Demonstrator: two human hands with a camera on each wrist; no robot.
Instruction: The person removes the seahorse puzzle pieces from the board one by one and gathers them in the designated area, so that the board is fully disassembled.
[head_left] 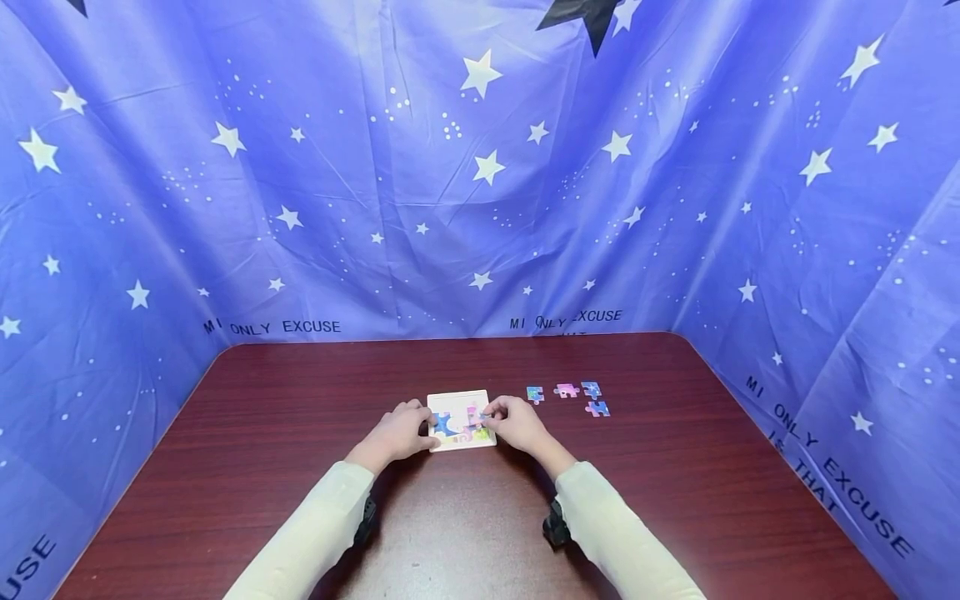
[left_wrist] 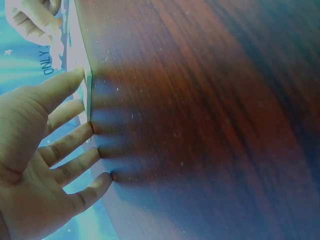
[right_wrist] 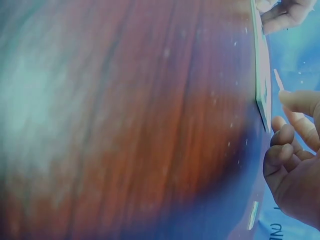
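Observation:
A small white-framed jigsaw puzzle board (head_left: 457, 395) lies on the table, with blue, pink and yellow-green pieces in it. My left hand (head_left: 401, 429) rests at its left edge. In the left wrist view the thumb touches the board's edge, while the other fingers (left_wrist: 75, 167) are spread, their tips down by the board and tabletop. My right hand (head_left: 517, 423) is over the board's right side. Between its thumb and index finger it pinches a thin puzzle piece (right_wrist: 278, 80), seen edge-on and tilted above the board; the fingers hide most of it from the head view.
Several loose puzzle pieces lie right of the board: a blue-green one (head_left: 534, 394), a pink one (head_left: 567, 391) and blue ones (head_left: 592, 389) behind and in front. The dark red wooden table (head_left: 300, 383) meets a blue star-printed curtain (head_left: 420, 267) at the back and sides.

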